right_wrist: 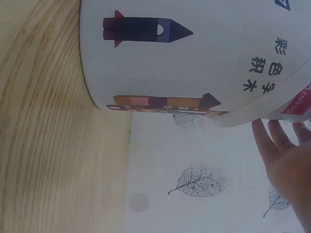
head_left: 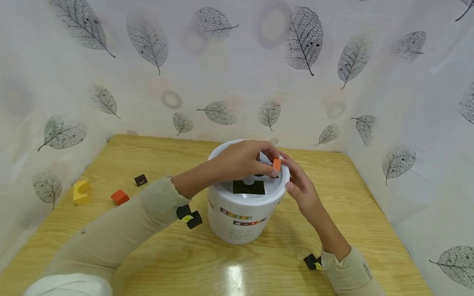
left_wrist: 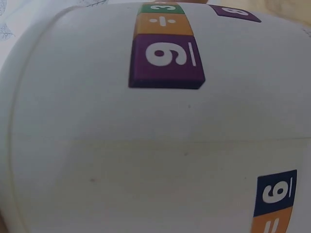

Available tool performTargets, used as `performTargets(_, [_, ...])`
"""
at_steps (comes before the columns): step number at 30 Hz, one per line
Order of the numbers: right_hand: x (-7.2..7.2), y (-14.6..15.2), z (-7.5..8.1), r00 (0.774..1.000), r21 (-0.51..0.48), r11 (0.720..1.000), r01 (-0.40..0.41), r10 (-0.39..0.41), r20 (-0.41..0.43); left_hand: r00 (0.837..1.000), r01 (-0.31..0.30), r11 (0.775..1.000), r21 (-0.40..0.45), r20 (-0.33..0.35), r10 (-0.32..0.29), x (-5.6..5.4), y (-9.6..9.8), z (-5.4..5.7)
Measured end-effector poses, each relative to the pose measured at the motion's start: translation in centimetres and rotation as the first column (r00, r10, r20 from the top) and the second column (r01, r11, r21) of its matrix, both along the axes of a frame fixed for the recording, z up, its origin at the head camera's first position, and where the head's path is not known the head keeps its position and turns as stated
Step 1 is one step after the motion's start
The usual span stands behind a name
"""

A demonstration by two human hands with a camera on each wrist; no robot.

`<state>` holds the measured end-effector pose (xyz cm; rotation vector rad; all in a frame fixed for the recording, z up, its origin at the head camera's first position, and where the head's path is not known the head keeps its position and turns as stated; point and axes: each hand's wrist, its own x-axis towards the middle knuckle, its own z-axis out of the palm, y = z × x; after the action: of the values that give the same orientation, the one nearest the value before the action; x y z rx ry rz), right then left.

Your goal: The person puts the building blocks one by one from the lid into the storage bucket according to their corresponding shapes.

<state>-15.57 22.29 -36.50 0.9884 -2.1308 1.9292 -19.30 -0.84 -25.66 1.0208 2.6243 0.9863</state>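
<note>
A white bucket (head_left: 237, 213) with printed numbers and a recessed lid stands upright on the table. Dark cut-out-like shapes show on its lid, among them a black rectangle (head_left: 249, 187). My left hand (head_left: 246, 160) reaches across the lid and pinches a small orange block (head_left: 277, 165) between thumb and fingers, at the lid's right side. Around the right rim lies my right hand (head_left: 301, 187), fingers lightly bent, fingertips right by the orange block and thumb at the rim. In the right wrist view, the right fingers (right_wrist: 275, 138) are spread against the bucket's top edge.
On the left of the wooden table (head_left: 318, 218) lie a yellow block with a curved notch (head_left: 81, 192), a red block (head_left: 120, 197) and a black block (head_left: 140, 180) with a letter. A leaf-patterned curtain (head_left: 237, 74) encloses the back and sides.
</note>
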Motion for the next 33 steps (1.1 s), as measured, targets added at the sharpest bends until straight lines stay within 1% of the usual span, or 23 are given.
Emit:
performTargets(4, [0.0,-0.1,0.0,1.0,0.0,1.0,0.006,-0.006,0.001,1.0,0.0,1.0,-0.003,0.01,0.0,0.0,0.1,-0.1])
performTargets(9, [0.0,-0.1,0.1,1.0,0.002,1.0,0.007,-0.007,-0.002,1.0,0.002,1.0,-0.013,-0.001,-0.002,0.0,0.2,-0.1])
performTargets(16, [0.0,-0.2,0.1,1.0,0.001,1.0,-0.004,0.004,-0.005,1.0,0.008,1.0,-0.014,0.012,-0.007,0.2,-0.2,0.0])
performTargets(20, [0.0,-0.3,0.1,1.0,-0.005,1.0,-0.008,0.008,-0.014,1.0,-0.015,1.0,-0.014,0.013,0.015,0.0,-0.7,-0.2])
performTargets(25, [-0.2,-0.3,0.0,0.999,-0.016,1.0,-0.016,0.016,-0.03,0.999,-0.047,0.997,0.055,-0.02,0.048,-0.3,-2.5,-0.4])
performTargets(29, [-0.3,-0.3,-0.1,0.999,-0.02,1.0,-0.008,0.007,-0.036,0.995,-0.082,0.993,0.089,-0.04,0.086,0.2,-4.5,-0.4])
performTargets(33, [-0.3,-0.3,-0.1,0.999,-0.024,1.0,0.0,-0.001,-0.046,0.991,-0.123,0.987,0.104,-0.033,0.127,0.6,-6.9,-0.7])
